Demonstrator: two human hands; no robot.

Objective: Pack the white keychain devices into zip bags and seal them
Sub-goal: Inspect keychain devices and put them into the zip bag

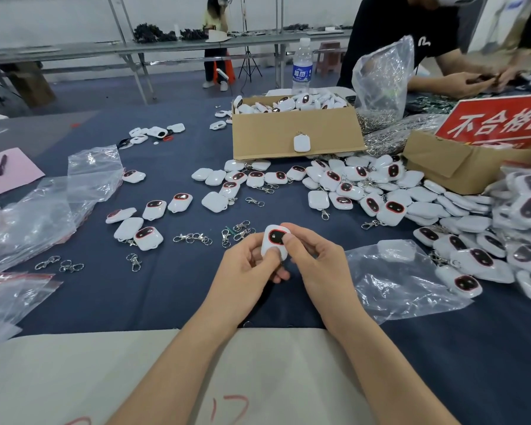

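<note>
A white keychain device with a dark, red-rimmed window is held upright over the dark blue cloth. My left hand grips its lower left side, thumb on its face. My right hand pinches its right edge, with the thumb over the window. Loose devices lie scattered ahead, and a big pile spreads to the right. Clear zip bags lie right of my hands; others with red seal strips lie at the left. Metal clasps lie on the cloth in front.
An open cardboard box of devices stands at the back centre, a water bottle behind it. A second box with a red sign sits right. Another person works across the table. A pink sheet with a pen lies left.
</note>
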